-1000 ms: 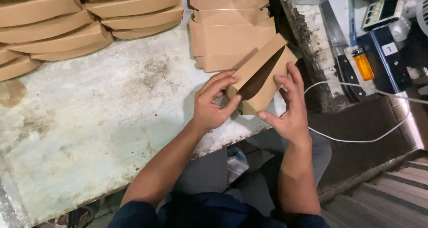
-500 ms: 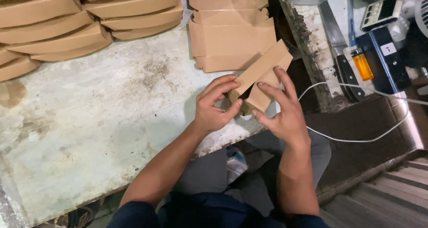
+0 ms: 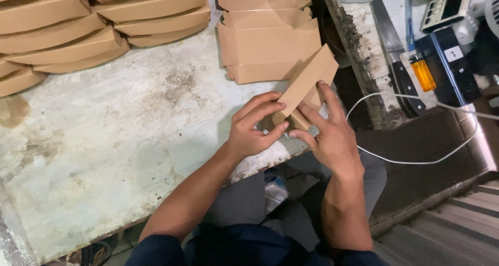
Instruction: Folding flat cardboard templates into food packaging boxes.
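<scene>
I see both hands working 1 small brown carton at the near edge of the table. My left hand is curled round the carton's lower left end, fingers bent over the top face and thumb pressed against the underside, so it grips the cardboard. My right hand lies half open against the carton's right side, index and middle fingers stretched along the flap and thumb tucked at the bottom corner; it holds the carton too. The carton sits tilted, its long face rising toward the upper right, just above the table edge. Just behind it lies a pile of flat blanks, touching or nearly so. Folded boxes are stacked at the far left. A white cable loops at right, near an orange lighter.
</scene>
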